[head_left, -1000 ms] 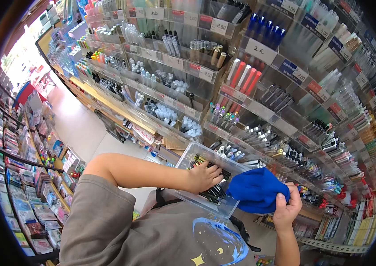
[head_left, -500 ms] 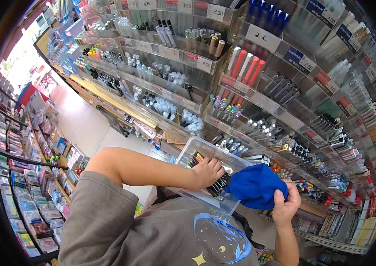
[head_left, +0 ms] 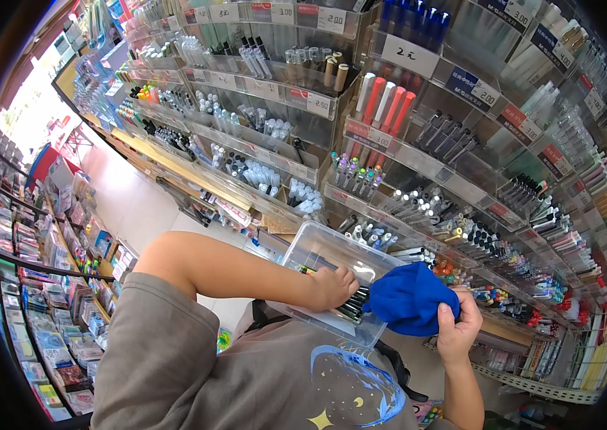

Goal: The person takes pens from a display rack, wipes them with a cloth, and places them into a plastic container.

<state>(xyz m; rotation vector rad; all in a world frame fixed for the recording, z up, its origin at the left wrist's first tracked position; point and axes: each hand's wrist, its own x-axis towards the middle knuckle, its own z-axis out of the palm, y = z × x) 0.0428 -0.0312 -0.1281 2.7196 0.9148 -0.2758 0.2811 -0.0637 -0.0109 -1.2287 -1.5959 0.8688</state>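
A clear plastic box [head_left: 303,247] sits tilted against my body, with dark pens [head_left: 352,307] in its lower part. Inside it, my left hand [head_left: 333,288] has its fingers curled over the pens and seems closed around some of them. My right hand [head_left: 459,326] pinches the edge of a bunched blue cloth [head_left: 411,297] between thumb and fingers. The cloth hangs over the right end of the box and covers that corner.
Tiered clear racks [head_left: 403,154] full of pens and markers rise in front, with price labels. A wooden ledge [head_left: 167,161] runs to the left. Packaged goods on a rack [head_left: 45,301] stand at far left, beside the tiled floor [head_left: 128,190].
My left hand has gathered the pens towards the near side of the box, baring more of the box's bottom. The cloth stays in my right hand. The view has shifted slightly.
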